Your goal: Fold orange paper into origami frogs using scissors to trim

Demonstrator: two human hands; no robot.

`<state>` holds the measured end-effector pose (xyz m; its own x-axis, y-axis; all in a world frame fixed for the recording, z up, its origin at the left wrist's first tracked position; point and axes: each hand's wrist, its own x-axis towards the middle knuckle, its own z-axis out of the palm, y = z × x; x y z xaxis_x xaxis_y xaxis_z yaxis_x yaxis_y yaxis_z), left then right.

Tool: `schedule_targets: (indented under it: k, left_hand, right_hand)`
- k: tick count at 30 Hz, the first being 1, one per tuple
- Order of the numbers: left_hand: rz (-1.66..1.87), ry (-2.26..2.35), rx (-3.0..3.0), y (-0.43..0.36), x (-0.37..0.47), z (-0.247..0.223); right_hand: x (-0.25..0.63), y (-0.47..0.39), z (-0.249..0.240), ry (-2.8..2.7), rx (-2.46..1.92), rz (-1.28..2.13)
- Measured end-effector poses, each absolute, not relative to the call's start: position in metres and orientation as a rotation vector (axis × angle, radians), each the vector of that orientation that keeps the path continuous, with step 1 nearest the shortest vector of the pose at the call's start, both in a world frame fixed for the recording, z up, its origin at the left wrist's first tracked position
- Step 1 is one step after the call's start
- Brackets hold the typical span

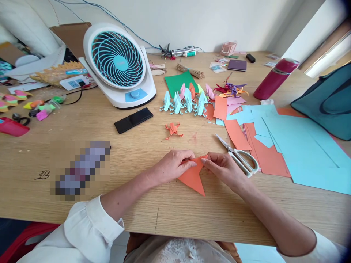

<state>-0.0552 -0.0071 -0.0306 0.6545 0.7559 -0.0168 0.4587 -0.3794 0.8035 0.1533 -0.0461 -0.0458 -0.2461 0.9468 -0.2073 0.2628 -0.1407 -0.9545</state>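
Observation:
Between my two hands is a partly folded sheet of orange paper (193,179), its lower point hanging down over the table's near side. My left hand (175,165) pinches its upper left edge between thumb and fingers. At the top right corner, my right hand (223,166) grips the same paper, thumb in front and fingers behind. A small folded orange paper frog (172,130) sits on the table just beyond my hands. Scissors with white handles (241,157) lie beside my right hand, blades slightly apart.
Several folded paper figures (188,100) stand farther back near a green sheet (178,82). Orange offcuts (237,135) and large light blue sheets (309,149) cover the right. A white fan (117,65), a black phone (133,120), a maroon bottle (275,78) and a teal bag (326,100) also stand or lie around.

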Motion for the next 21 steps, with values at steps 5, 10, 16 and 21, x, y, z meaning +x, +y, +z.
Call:
schedule_targets:
  k: [5, 10, 16, 21]
  left_hand:
    - [0.336, 0.919, 2.041, -0.0027, -0.0593, -0.0275]
    - [0.287, 0.896, 2.050, 0.0017, -0.0623, -0.0268]
    - [0.328, 0.878, 2.056, -0.0013, -0.0611, -0.0300]
    - [0.361, 0.810, 2.105, -0.0024, -0.0596, -0.0260]
  right_hand:
    - [0.1542, -0.0448, -0.0404, -1.427, -1.390, 1.453]
    - [0.1566, -0.0427, -0.0383, -1.439, -1.460, 1.398]
    - [0.1497, -0.0467, -0.0387, -1.657, -1.411, 1.369]
    - [0.1498, -0.0484, -0.0405, -1.673, -1.417, 1.384]
